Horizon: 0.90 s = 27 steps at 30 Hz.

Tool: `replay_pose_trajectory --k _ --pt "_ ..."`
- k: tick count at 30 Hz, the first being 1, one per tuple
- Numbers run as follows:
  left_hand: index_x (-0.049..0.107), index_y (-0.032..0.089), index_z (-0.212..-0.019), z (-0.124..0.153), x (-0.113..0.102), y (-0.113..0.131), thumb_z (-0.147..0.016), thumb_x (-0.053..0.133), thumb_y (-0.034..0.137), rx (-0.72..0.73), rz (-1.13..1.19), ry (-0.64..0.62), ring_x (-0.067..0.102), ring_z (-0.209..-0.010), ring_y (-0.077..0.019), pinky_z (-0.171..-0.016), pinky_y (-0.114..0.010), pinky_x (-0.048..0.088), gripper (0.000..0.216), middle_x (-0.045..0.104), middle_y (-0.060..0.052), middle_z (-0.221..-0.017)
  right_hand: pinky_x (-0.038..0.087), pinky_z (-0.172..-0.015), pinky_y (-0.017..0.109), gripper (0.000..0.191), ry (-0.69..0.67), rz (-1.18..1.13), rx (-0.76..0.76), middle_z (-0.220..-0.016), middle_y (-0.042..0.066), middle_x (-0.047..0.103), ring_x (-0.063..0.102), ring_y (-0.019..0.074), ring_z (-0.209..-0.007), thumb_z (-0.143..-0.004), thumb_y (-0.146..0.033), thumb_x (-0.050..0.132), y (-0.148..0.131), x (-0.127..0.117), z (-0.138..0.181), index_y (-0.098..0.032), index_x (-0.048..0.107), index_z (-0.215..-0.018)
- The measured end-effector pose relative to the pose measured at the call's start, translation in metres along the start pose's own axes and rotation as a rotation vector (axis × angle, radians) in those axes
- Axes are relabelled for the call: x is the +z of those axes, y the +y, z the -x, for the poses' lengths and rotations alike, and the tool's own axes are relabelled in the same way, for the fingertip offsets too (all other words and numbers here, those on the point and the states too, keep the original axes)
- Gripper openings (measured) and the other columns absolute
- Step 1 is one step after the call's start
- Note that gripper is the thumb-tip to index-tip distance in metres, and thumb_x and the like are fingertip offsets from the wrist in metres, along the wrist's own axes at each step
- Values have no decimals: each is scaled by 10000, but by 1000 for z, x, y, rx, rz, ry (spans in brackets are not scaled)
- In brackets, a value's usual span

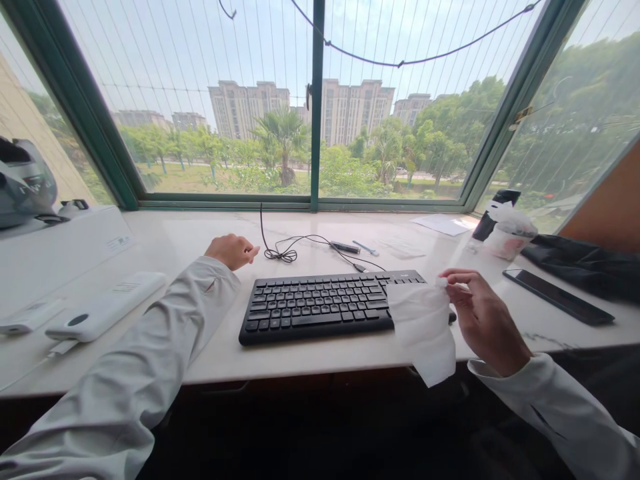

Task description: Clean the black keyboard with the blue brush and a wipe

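Observation:
A white tissue [425, 327] hangs from my right hand [480, 319], pinched between thumb and fingers at its upper corner. It covers the right end of a black keyboard [315, 305] lying on the white counter. Left of the keyboard's upper corner, my left hand [231, 251] is held with its fingers curled in and nothing visible in them. Close to that hand lies the keyboard's coiled black cable [281, 255], with its USB plug [360, 268] behind the keyboard.
A dark pen-like tool [345, 247] and a small blue stick [365, 248] lie behind the keyboard. A phone [557, 295] and a plastic cup [507, 237] are on the right. A white power bank [107, 305] and a white box [65, 247] stand left.

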<state>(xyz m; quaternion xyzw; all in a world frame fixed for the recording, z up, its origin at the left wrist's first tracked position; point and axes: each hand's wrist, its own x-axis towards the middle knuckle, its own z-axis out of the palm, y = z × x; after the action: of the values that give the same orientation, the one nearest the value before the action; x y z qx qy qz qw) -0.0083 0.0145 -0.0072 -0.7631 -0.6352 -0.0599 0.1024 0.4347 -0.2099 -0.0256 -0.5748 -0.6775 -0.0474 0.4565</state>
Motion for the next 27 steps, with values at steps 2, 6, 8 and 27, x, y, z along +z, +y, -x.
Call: replay_pose_trajectory --k 2,6,8,27 --pt "768 300 -722 0 0 0 -825 358 611 3 1 0 645 -810 -264 -723 -341 435 525 740 -65 -841 565 -806 385 200 -55 91 -175 -1145 141 606 653 234 -981 -983 -367 404 -10 14 6 -201 510 -948" --pt "766 302 -718 0 1 0 -826 356 608 7 0 7 644 -804 -269 -718 -353 435 523 736 -64 -833 568 -862 382 155 -295 168 -360 -1121 117 639 646 222 -1049 -984 -220 398 -18 30 17 -202 551 -961" --pt "766 298 -713 0 1 0 -826 356 607 10 -2 8 644 -809 -268 -718 -351 436 526 736 -65 -829 562 -903 401 157 -372 181 -394 -1084 100 666 650 223 -1052 -981 -221 426 -19 32 20 -202 581 -1002" --pt "764 298 -692 -2 4 -2 -834 354 605 24 9 18 650 -804 -262 -720 -348 436 531 737 -54 -815 526 -970 413 186 -314 179 -442 -1157 90 696 652 218 -1090 -966 -158 458 -24 45 32 -189 545 -1127"
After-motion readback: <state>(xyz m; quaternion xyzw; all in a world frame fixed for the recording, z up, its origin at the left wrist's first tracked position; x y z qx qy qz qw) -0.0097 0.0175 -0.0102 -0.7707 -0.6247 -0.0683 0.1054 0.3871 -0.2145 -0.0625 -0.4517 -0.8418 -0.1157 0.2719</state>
